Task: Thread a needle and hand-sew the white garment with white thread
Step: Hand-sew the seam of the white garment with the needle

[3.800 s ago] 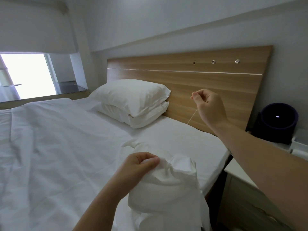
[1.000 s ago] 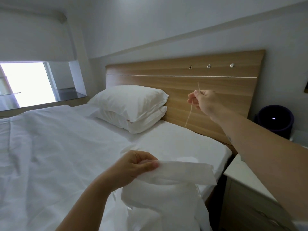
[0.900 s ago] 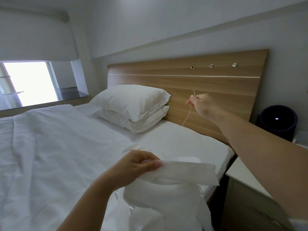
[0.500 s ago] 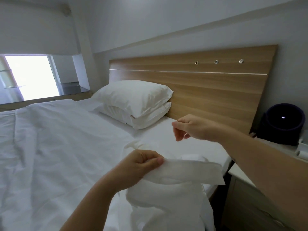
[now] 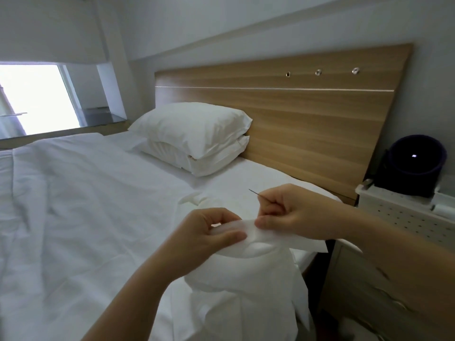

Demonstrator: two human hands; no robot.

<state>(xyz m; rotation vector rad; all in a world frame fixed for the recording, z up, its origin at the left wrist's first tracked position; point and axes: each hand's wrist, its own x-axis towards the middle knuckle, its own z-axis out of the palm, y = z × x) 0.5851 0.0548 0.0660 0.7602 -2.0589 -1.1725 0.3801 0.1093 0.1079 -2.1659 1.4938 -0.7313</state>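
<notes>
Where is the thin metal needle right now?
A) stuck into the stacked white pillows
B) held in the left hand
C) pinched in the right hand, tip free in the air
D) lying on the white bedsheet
C: the thin metal needle juts up and to the left from the pinching fingers of the right hand, just above the folded edge of the white fabric garment that the left hand grips.

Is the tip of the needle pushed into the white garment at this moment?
No, the needle sticks up out of the right hand, its tip free in the air above the white garment.
</notes>
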